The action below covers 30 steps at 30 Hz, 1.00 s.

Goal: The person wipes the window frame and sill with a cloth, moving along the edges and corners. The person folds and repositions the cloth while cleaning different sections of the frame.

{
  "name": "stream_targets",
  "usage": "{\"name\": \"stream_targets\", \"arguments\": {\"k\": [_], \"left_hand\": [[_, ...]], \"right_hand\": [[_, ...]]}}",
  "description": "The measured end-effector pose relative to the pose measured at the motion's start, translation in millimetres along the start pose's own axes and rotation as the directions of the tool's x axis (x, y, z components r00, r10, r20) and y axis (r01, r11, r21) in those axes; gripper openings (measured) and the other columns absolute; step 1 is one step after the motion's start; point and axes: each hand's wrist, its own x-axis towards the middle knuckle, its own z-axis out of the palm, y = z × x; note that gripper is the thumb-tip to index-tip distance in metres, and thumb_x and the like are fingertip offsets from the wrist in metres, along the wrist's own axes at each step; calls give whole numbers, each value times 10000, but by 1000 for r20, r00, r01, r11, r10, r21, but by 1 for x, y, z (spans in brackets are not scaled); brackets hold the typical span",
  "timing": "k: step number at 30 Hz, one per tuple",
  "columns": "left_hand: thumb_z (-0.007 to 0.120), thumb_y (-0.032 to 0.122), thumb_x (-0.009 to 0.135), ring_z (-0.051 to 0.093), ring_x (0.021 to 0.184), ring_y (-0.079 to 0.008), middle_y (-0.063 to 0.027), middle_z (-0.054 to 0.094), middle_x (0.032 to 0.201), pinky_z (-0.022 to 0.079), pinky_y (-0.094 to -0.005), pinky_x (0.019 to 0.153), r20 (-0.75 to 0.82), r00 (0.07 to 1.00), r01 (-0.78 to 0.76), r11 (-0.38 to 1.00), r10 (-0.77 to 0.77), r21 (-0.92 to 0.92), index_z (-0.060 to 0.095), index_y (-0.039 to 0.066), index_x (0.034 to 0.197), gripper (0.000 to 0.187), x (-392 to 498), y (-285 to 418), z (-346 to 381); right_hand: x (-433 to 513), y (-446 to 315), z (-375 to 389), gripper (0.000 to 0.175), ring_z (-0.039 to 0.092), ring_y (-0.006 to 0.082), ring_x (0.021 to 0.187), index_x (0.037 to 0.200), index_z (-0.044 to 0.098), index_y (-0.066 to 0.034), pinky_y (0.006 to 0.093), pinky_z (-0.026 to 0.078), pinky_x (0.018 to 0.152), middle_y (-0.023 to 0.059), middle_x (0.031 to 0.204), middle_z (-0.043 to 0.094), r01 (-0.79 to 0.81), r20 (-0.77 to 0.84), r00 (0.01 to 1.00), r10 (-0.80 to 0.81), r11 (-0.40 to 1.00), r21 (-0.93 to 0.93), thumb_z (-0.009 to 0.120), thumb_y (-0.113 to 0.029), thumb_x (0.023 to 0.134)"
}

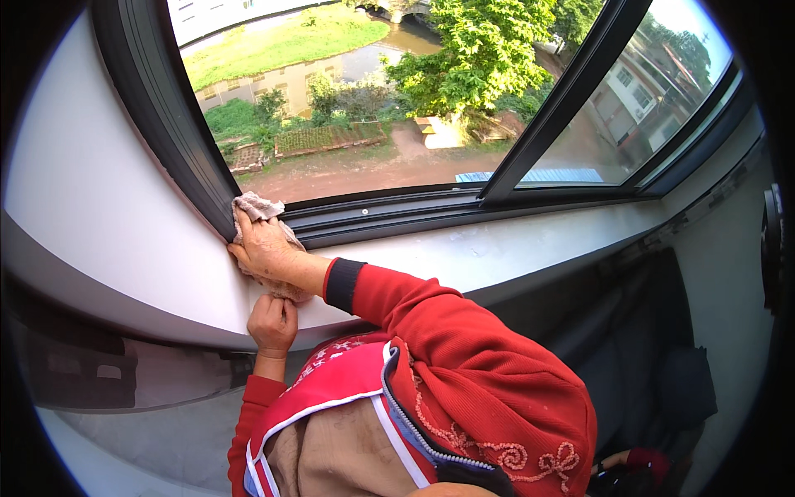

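A crumpled pinkish-beige cloth lies bunched at the lower left corner of the black window frame. My right hand presses it there, fingers stretched over the fabric and the thumb beside the left jamb. Part of the cloth sticks out beyond the fingertips, and much of it is hidden under the palm. Below, at the inner edge of the white windowsill, the curled fingers of my left hand pinch the cloth's hanging lower end.
Black sliding tracks run right from the corner to a glazed sash. The open part of the window looks down on a yard, trees and water. A white reveal curves along the left. Another person's arm shows at the lower right.
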Motion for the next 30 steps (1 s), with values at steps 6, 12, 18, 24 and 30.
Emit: {"name": "stream_targets", "arguments": {"k": [6, 12, 18, 24, 30], "left_hand": [[678, 79, 846, 562, 664, -349, -126, 530, 758, 452, -464, 571, -14, 999, -51, 999, 51, 1, 553, 53, 733, 171, -2, -5, 3], [696, 96, 857, 640, 796, -348, -124, 625, 934, 522, -419, 676, 72, 997, 21, 997, -15, -76, 651, 43, 922, 96, -6, -10, -1], [680, 58, 923, 700, 953, -250, -123, 666, 1095, 563, -357, 810, 132, 984, 167, 876, -120, -452, 666, -1, 1159, 243, -4, 3, -14], [674, 98, 973, 667, 1006, -180, -119, 692, 1149, 537, -317, 874, 563, 804, 566, 534, -192, -628, 589, -41, 1287, 354, -14, 26, -15], [576, 171, 1051, 643, 974, -142, -69, 700, 1165, 520, -300, 776, 488, 870, 432, 590, -73, -682, 615, -27, 1272, 300, -4, 36, 1]], "right_hand": [[0, 12, -17, 723, 621, 460, 1108, 1368, 485, 68, 529, 449, 1000, 299, 1167, 655, -33, 83, 996, 25, 995, 95, 730, -396, 871], [-40, 25, -43, 399, 657, 436, 983, 1178, 639, -34, 477, 521, 849, 231, 963, 698, -9, 1, 1000, 10, 947, 320, 683, -338, 925], [-77, 31, -103, 346, 696, 167, 977, 1217, 653, 9, 332, 582, 869, 89, 1101, 716, -307, 351, 879, 324, -182, 934, 607, -290, 1048], [-91, -6, -163, 359, 716, 195, 907, 1222, 621, -36, 353, 614, 804, 99, 1061, 714, -40, 253, 896, 366, -501, 864, 578, -353, 1058], [-116, -29, -211, 382, 699, 177, 993, 1323, 553, 3, 327, 593, 872, 111, 1149, 689, -129, 231, 945, 231, -384, 914, 548, -287, 1075]]}}
